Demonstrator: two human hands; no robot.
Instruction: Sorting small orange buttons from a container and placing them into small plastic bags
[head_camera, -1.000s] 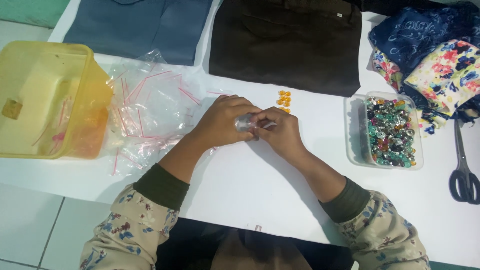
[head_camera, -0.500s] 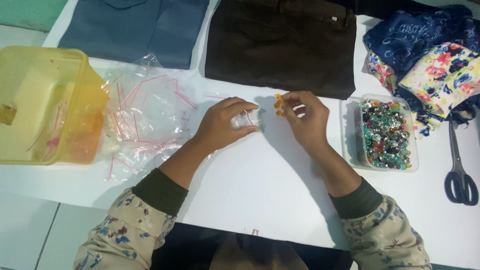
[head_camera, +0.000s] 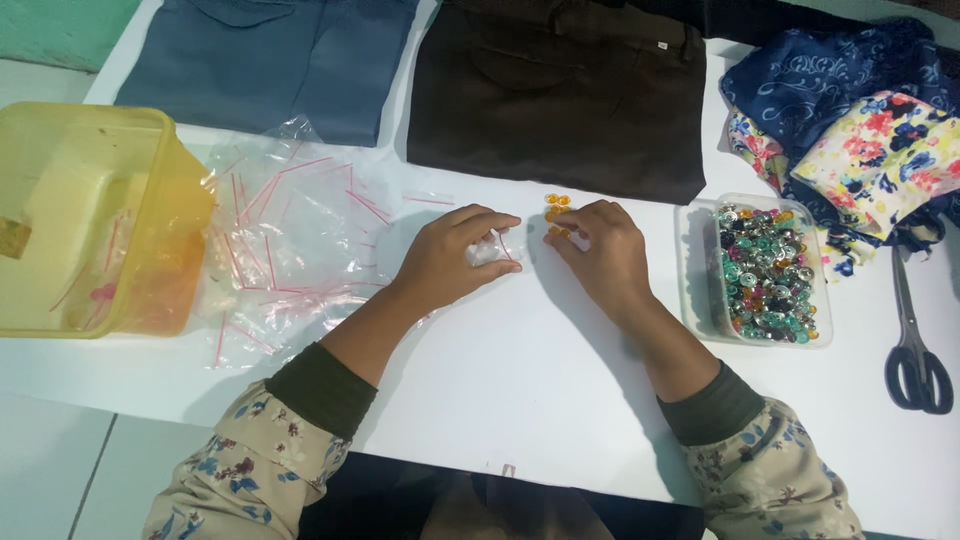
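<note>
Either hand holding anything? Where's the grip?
Left hand pinches a small clear bag at its edge. Right hand fingers rest on the orange buttons; a grasp cannot be told.

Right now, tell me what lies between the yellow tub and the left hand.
In the head view, a loose heap of clear zip bags with red strips lies between the yellow tub and the left hand.

table: white (head_camera: 520, 400) | floor: pale tiles (head_camera: 50, 470) | light: even
</note>
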